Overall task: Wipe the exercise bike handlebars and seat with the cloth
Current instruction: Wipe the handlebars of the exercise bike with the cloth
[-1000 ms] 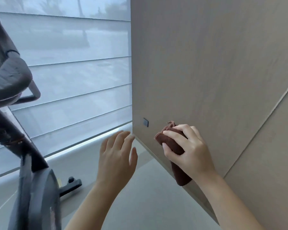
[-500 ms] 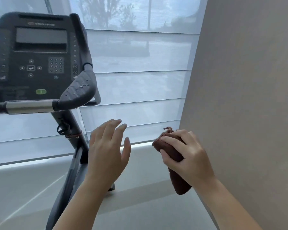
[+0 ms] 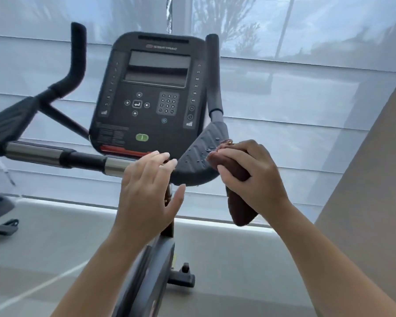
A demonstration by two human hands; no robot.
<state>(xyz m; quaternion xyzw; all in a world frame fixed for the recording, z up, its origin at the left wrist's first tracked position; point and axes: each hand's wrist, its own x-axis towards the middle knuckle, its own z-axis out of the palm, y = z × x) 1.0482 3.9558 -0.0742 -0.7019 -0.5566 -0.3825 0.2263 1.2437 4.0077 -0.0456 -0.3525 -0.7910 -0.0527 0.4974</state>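
Note:
The exercise bike's handlebars (image 3: 55, 156) span the middle of the view, a steel and black crossbar with padded elbow rests at each end. The right elbow pad (image 3: 198, 156) carries water droplets. My right hand (image 3: 249, 177) grips a bunched dark brown cloth (image 3: 240, 209) and presses it against the right edge of that pad. My left hand (image 3: 149, 197) hovers with fingers spread just in front of the crossbar, beside the pad, holding nothing. The seat is out of view.
A black console (image 3: 151, 92) with screen and keypad stands behind the crossbar, flanked by upright grips (image 3: 214, 74). The bike's frame (image 3: 146, 271) runs down between my arms. White blinds cover the window behind; a beige wall (image 3: 375, 202) stands close on the right.
The view has swung left from the wall to face the bike's console. Both hands rose to the handlebars, and the cloth now touches the right elbow pad.

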